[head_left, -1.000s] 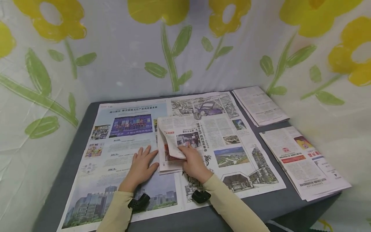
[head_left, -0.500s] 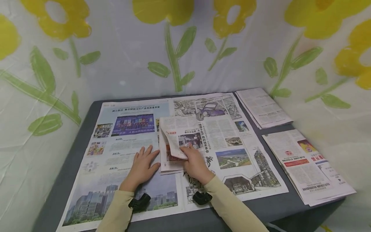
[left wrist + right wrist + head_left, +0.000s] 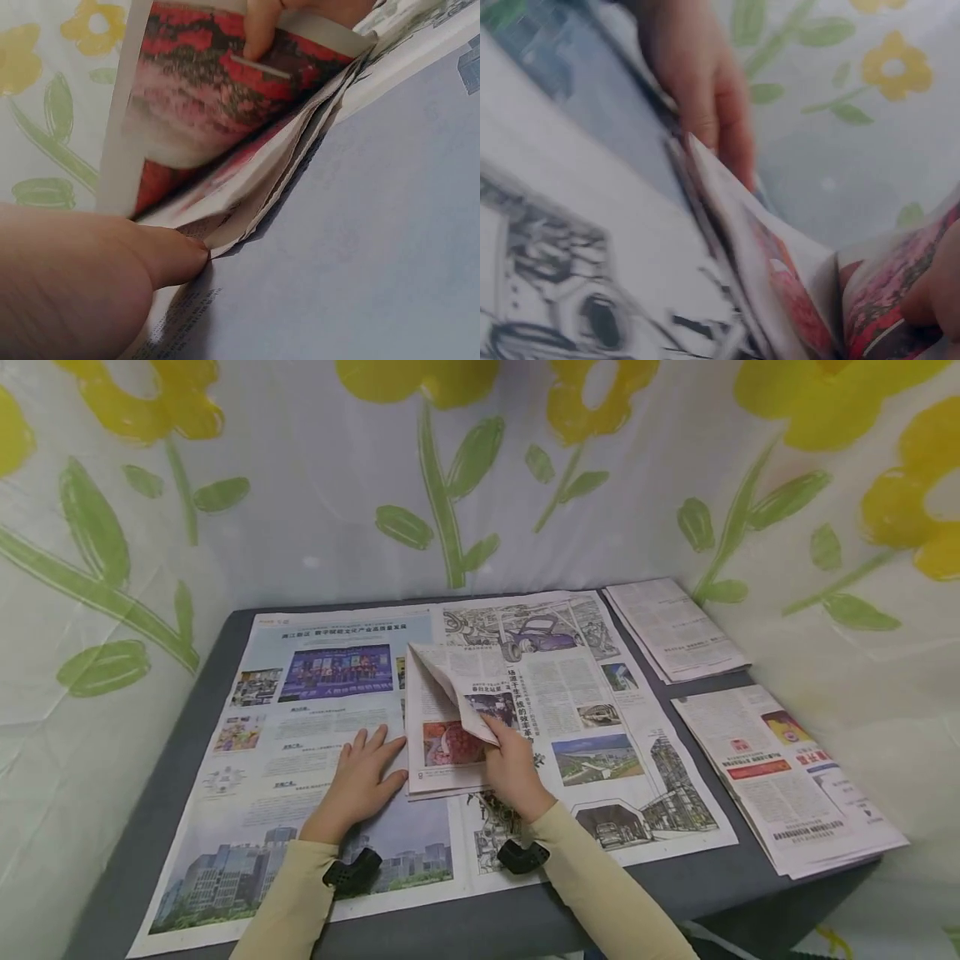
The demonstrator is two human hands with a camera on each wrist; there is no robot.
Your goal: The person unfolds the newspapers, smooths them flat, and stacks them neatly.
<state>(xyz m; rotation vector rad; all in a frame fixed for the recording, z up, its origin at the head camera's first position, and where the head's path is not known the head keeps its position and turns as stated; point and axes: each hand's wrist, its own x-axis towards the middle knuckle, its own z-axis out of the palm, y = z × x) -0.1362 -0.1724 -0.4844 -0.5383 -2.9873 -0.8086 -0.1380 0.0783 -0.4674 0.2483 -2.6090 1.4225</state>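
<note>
A small folded newspaper (image 3: 442, 779) lies on a large spread newspaper (image 3: 352, 727) in the head view. My right hand (image 3: 517, 770) pinches the lower right corner of its top page (image 3: 459, 692), which curls up off the layers below. Under that page a red photo (image 3: 450, 742) shows. Flat on the spread sheet, my left hand (image 3: 358, 787) has its fingers spread beside the folded paper's left edge. The left wrist view has the left thumb (image 3: 176, 253) right at the edge of the stacked layers. In the right wrist view my right fingers (image 3: 934, 296) show against the raised page's flower picture.
To the right lie two more piles of folded newspapers, one at the back (image 3: 678, 631) and one nearer (image 3: 787, 785). Dark grey cloth (image 3: 540, 920) covers the table. A white curtain (image 3: 300, 527) with yellow flowers encloses the back and sides.
My right hand has drawn the page corner a little to the right, so the page is lifted more and more of the red photo shows. My left hand stays by the left edge.
</note>
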